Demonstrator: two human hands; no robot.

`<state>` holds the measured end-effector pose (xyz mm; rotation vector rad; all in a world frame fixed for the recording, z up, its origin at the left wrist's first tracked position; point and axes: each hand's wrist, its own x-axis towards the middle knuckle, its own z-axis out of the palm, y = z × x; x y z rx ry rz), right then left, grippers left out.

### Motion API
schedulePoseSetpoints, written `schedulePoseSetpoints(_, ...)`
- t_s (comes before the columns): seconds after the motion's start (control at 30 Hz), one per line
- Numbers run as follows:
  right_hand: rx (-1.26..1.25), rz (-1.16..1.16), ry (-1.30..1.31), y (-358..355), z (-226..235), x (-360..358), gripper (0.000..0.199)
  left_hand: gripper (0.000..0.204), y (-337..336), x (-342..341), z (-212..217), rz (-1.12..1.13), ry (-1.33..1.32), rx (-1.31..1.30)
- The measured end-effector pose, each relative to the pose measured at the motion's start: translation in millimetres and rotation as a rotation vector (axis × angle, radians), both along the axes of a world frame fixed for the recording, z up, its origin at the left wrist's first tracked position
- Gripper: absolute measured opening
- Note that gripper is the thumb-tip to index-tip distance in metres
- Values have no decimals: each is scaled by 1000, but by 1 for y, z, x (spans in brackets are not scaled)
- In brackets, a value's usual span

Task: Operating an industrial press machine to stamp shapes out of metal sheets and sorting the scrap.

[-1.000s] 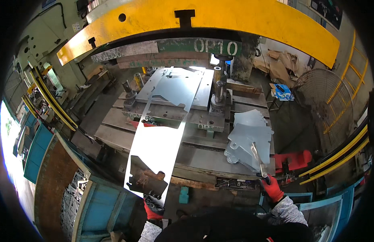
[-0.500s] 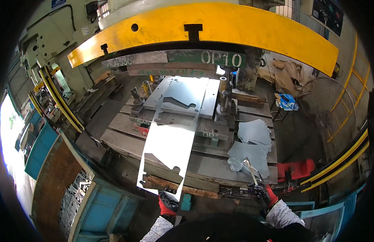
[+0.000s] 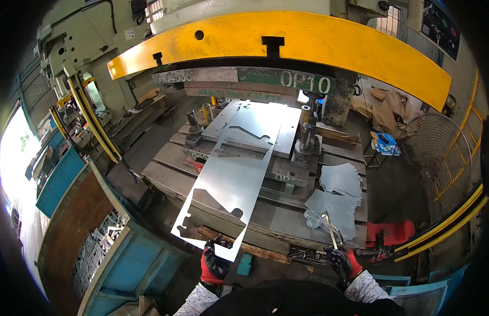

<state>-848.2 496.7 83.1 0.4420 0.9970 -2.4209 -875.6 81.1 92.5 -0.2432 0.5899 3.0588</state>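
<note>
Blue bin [image 3: 115, 271] on the left's got loads of metal bits [image 3: 94, 250] inside. Left hand [image 3: 215, 264] has its fingers pinching the near end of a cut-out sheet [image 3: 231, 181], far end over the die [image 3: 287, 131]; right hand's [image 3: 345, 263] fingers grip a metal tool [image 3: 331, 227].

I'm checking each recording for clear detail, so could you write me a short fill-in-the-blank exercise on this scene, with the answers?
1. The left hand holds the metal sheet at its ____ (near or far) end.
2. The glove on the right hand, which holds a metal tool, is black and ____.
3. The large overhead beam is ____ in colour.
4. The scrap bin stands to the ____ of the sheet.

Missing words: near; red; yellow; left.
</note>
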Motion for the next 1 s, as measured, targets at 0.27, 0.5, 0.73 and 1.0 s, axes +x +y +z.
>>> schedulePoseSetpoints(0.27,236,32,44,-12,-7,-2,26,34,9,-14,57,192,179,-240)
schedulePoseSetpoints(0.5,341,36,31,-25,22,3,27,40,3,-30,66,459,56,-331)
schedulePoseSetpoints(0.73,272,-18,18,-8,4,5,26,34,-21,-41,44,417,184,-337)
schedulePoseSetpoints(1.0,239,-25,62,-1,-14,2,25,25,-14,-39,56,462,140,-344)
